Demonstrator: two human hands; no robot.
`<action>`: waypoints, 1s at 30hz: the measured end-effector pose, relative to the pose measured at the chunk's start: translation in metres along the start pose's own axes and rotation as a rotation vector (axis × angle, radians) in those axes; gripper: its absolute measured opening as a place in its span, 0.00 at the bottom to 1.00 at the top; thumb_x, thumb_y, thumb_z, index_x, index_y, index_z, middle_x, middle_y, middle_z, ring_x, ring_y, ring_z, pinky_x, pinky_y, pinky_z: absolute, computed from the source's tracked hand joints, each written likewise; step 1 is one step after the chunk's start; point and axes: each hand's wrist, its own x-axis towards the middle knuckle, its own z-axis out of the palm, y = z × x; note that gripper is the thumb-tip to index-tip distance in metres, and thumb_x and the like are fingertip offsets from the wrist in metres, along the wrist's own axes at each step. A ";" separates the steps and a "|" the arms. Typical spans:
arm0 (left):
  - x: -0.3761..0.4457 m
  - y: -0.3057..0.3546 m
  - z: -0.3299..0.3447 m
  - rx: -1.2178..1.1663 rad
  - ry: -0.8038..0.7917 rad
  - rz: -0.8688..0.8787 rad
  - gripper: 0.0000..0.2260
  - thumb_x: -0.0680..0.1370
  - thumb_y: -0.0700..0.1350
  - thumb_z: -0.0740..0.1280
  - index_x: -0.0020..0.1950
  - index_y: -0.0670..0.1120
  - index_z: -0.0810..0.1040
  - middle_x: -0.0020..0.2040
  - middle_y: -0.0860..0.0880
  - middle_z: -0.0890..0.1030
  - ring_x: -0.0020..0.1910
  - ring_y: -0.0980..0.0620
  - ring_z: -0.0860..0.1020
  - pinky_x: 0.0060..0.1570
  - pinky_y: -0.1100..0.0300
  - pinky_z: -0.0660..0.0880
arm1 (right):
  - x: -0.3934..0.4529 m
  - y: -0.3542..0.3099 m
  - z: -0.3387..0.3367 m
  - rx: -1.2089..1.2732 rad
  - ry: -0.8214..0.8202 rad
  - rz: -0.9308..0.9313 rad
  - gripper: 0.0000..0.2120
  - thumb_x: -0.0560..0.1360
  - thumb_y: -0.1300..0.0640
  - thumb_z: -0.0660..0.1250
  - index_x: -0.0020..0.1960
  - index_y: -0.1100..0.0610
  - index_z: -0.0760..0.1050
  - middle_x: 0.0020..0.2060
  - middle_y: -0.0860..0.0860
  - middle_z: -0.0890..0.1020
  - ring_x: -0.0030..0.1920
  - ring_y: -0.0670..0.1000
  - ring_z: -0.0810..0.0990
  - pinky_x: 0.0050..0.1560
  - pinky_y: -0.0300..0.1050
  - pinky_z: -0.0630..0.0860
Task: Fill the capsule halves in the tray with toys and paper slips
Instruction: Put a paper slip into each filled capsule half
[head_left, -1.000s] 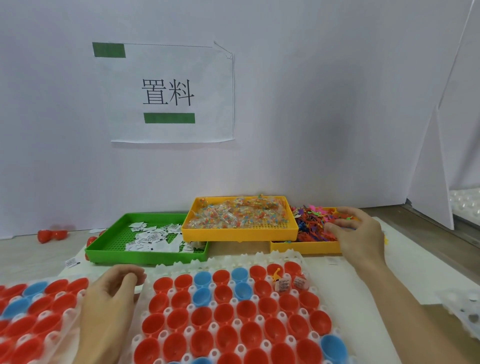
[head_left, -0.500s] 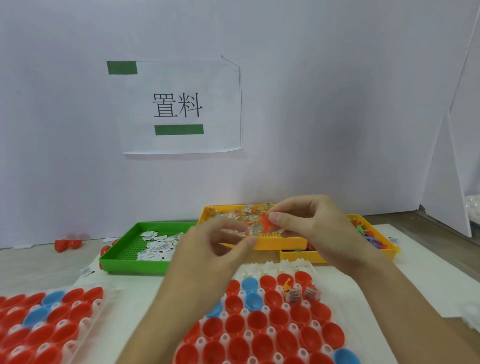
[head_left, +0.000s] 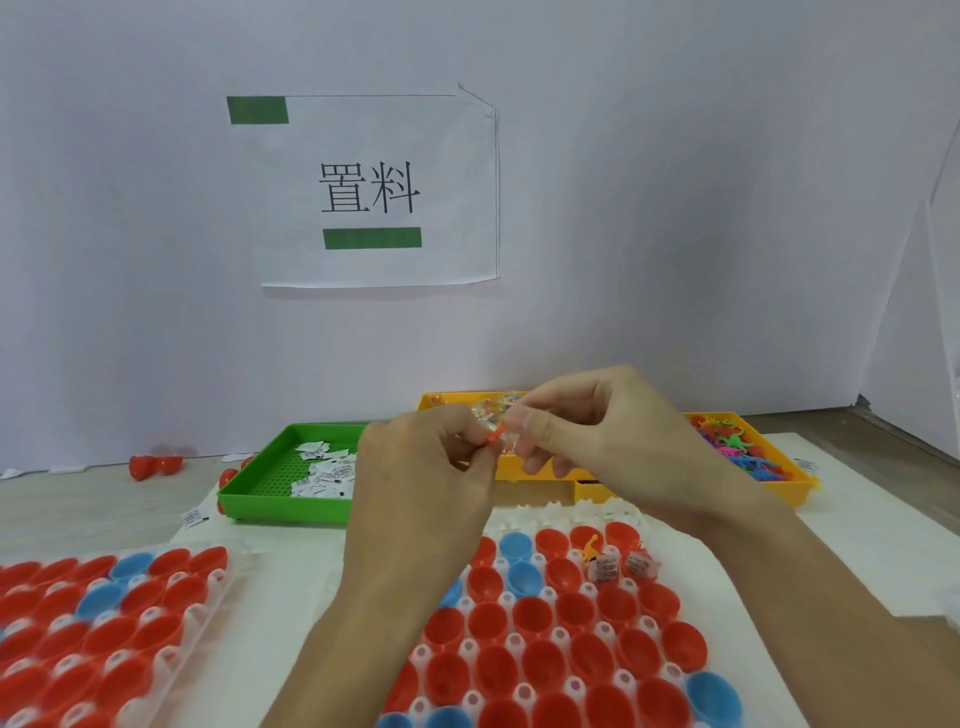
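Right, I see both hands raised together above the far edge of the capsule tray (head_left: 582, 691), in front of the yellow bins. The left hand (head_left: 421, 467) and the right hand (head_left: 597, 426) each have fingers curled in, pinching a small orange toy (head_left: 493, 441) between their fingertips; a bit of clear wrapping shows around it. Below them the tray holds rows of red and blue capsule halves (head_left: 530, 613), nearly all unfilled. Near its far right corner one half holds an orange figure (head_left: 590, 546), and two beside it hold paper slips (head_left: 605, 567). The green bin (head_left: 280, 501) of loose slips sits to the left, and the toy bin (head_left: 748, 452) to the right. A second tray (head_left: 104, 623) of halves lies at far left
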 end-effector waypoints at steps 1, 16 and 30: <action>0.000 0.000 0.001 0.021 0.002 0.018 0.08 0.72 0.38 0.75 0.35 0.49 0.83 0.29 0.53 0.82 0.29 0.54 0.81 0.37 0.53 0.79 | 0.001 0.000 0.001 -0.003 0.008 0.005 0.06 0.76 0.52 0.72 0.44 0.52 0.86 0.36 0.51 0.86 0.38 0.47 0.85 0.37 0.34 0.77; 0.004 -0.004 -0.005 -0.332 -0.234 -0.272 0.03 0.72 0.36 0.74 0.42 0.43 0.84 0.33 0.47 0.85 0.32 0.54 0.83 0.34 0.68 0.76 | 0.000 0.004 -0.008 -0.086 0.003 0.004 0.05 0.74 0.60 0.74 0.45 0.52 0.87 0.39 0.46 0.87 0.44 0.44 0.86 0.43 0.32 0.78; 0.008 -0.026 -0.013 0.052 -0.448 -0.236 0.05 0.76 0.51 0.70 0.41 0.53 0.83 0.34 0.55 0.84 0.34 0.55 0.80 0.30 0.70 0.72 | 0.001 0.032 -0.009 -0.788 -0.227 0.292 0.08 0.76 0.62 0.70 0.48 0.52 0.86 0.48 0.48 0.86 0.51 0.37 0.76 0.58 0.41 0.79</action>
